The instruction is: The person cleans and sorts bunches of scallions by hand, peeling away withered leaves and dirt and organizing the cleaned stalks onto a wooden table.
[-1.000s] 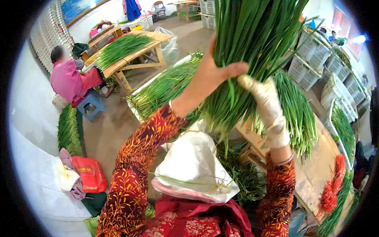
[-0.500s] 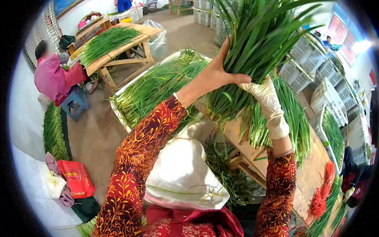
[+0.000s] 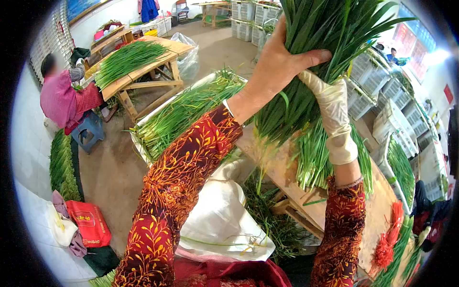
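My bare left hand [image 3: 279, 67] is wrapped round a thick bunch of garlic chives [image 3: 330, 28], held up above the wooden table [image 3: 377, 210] with the leaf tips pointing up and right. The white-gloved right hand [image 3: 332, 107] grips the same bunch lower on its right side. Its fingers are partly hidden by the leaves. Beneath the hands, more garlic chives [image 3: 313, 162] lie on the table, pale stem ends toward me. Some thin yellowish strands blur below the held bunch. A bundle of red ties [image 3: 385, 248] rests near the table's right edge.
A white crate [image 3: 143, 148] heaped with chives stands left of my table. A white sack [image 3: 215, 215] covers my lap. Further left, a person [image 3: 71, 98] sits on a blue stool [image 3: 88, 131] at another table. Stacked crates [image 3: 363, 71] line the right.
Both hands and the bunch have shifted slightly right and closer to me. The left hand now covers more of the bunch. Blurred strands have appeared under it.
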A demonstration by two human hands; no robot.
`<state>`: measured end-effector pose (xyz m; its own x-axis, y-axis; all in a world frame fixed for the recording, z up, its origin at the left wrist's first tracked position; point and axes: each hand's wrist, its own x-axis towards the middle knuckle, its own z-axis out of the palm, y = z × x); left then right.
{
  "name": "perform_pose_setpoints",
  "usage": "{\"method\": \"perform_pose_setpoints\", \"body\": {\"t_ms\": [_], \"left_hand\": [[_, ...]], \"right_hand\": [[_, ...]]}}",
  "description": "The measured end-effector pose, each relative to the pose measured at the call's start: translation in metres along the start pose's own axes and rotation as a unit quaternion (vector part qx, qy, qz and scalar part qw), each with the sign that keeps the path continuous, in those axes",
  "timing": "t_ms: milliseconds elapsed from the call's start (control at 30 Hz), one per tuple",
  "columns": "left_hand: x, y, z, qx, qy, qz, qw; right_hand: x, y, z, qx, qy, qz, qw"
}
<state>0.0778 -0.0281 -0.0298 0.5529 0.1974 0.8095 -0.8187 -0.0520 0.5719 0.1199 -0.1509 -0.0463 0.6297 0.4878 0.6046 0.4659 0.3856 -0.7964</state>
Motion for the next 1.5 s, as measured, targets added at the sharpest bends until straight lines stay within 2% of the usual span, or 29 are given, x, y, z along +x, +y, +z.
{"method": "perform_pose_setpoints", "body": {"t_ms": [67, 133, 167, 233, 267, 300, 367, 400, 433, 500, 533, 633, 667, 700, 800, 900, 1000, 1100, 1133, 1167, 1200, 1300, 1400, 1467, 1500], "left_hand": [[-0.004, -0.004, -0.003, 0.021, -0.002, -0.015, 1.0], [-0.014, -0.016, -0.013, 0.067, -0.014, -0.06, 0.996], [-0.02, -0.026, -0.018, 0.066, -0.014, -0.061, 0.996], [-0.027, -0.035, -0.023, 0.019, -0.072, -0.125, 0.989], [-0.027, -0.04, -0.024, 0.011, -0.076, -0.146, 0.986], [-0.025, -0.036, -0.021, 0.011, -0.076, -0.148, 0.986], [-0.02, -0.028, -0.013, 0.09, 0.004, -0.149, 0.985], [-0.014, -0.023, -0.008, 0.062, 0.006, -0.092, 0.994], [-0.006, -0.02, -0.006, 0.063, 0.005, -0.093, 0.994], [0.007, -0.015, -0.004, 0.14, -0.008, -0.047, 0.989], [0.006, -0.007, 0.0, 0.093, -0.023, -0.063, 0.993], [-0.006, -0.023, -0.005, 0.101, -0.069, -0.096, 0.988], [-0.013, -0.035, -0.007, 0.034, -0.086, -0.118, 0.989], [-0.015, -0.036, -0.008, 0.026, -0.094, -0.115, 0.989], [-0.015, -0.033, -0.006, 0.056, -0.062, -0.135, 0.987], [-0.005, -0.021, 0.001, 0.074, -0.034, -0.096, 0.992], [-0.013, -0.017, 0.002, 0.135, -0.008, -0.111, 0.985], [-0.026, -0.032, -0.009, 0.083, -0.063, -0.195, 0.975], [-0.025, -0.031, -0.012, 0.085, -0.066, -0.187, 0.976], [-0.026, -0.028, -0.015, 0.07, -0.11, -0.21, 0.969], [-0.024, -0.023, -0.018, 0.055, -0.152, -0.235, 0.958], [-0.012, -0.008, -0.02, 0.118, -0.198, -0.219, 0.948], [0.004, 0.005, -0.019, 0.122, -0.238, -0.208, 0.941], [0.01, 0.002, -0.016, 0.107, -0.277, -0.151, 0.943], [0.01, 0.002, -0.011, 0.104, -0.279, -0.159, 0.941]], "right_hand": [[0.0, 0.001, -0.003, 0.008, -0.014, 0.029, 0.999], [-0.004, 0.017, -0.007, -0.039, -0.031, -0.003, 0.999], [-0.01, 0.021, -0.005, 0.032, -0.035, 0.052, 0.998], [-0.013, 0.037, -0.005, 0.022, -0.04, 0.087, 0.995], [-0.012, 0.04, -0.005, -0.002, -0.042, 0.063, 0.997], [-0.01, 0.041, -0.007, -0.001, -0.041, 0.064, 0.997], [0.0, 0.044, -0.008, -0.086, -0.043, 0.042, 0.994], [0.005, 0.041, -0.007, -0.066, -0.03, 0.036, 0.997], [0.012, 0.037, -0.006, -0.08, -0.029, -0.019, 0.996], [0.01, 0.013, 0.0, 0.038, -0.029, 0.022, 0.999], [0.009, 0.008, 0.0, 0.05, -0.025, 0.029, 0.998], [0.003, 0.038, -0.011, 0.03, -0.044, -0.003, 0.999], [-0.002, 0.042, -0.017, -0.064, -0.061, 0.054, 0.995], [-0.003, 0.047, -0.017, -0.067, -0.053, 0.05, 0.995], [-0.001, 0.049, -0.016, -0.008, -0.032, 0.046, 0.998], [0.007, 0.037, -0.015, 0.015, -0.029, 0.055, 0.998], [0.003, 0.037, -0.015, 0.018, -0.05, -0.001, 0.999], [-0.002, 0.053, -0.024, -0.091, -0.084, 0.011, 0.992], [-0.004, 0.053, -0.027, -0.046, -0.097, 0.04, 0.993], [-0.005, 0.05, -0.028, 0.001, -0.111, 0.071, 0.991], [-0.003, 0.048, -0.031, -0.017, -0.13, 0.089, 0.987], [-0.004, 0.038, -0.035, -0.009, -0.154, 0.12, 0.981], [-0.001, 0.042, -0.035, -0.016, -0.186, 0.112, 0.976], [-0.002, 0.034, -0.031, -0.017, -0.212, 0.133, 0.968], [-0.005, 0.026, -0.029, -0.042, -0.202, 0.117, 0.971]]}}
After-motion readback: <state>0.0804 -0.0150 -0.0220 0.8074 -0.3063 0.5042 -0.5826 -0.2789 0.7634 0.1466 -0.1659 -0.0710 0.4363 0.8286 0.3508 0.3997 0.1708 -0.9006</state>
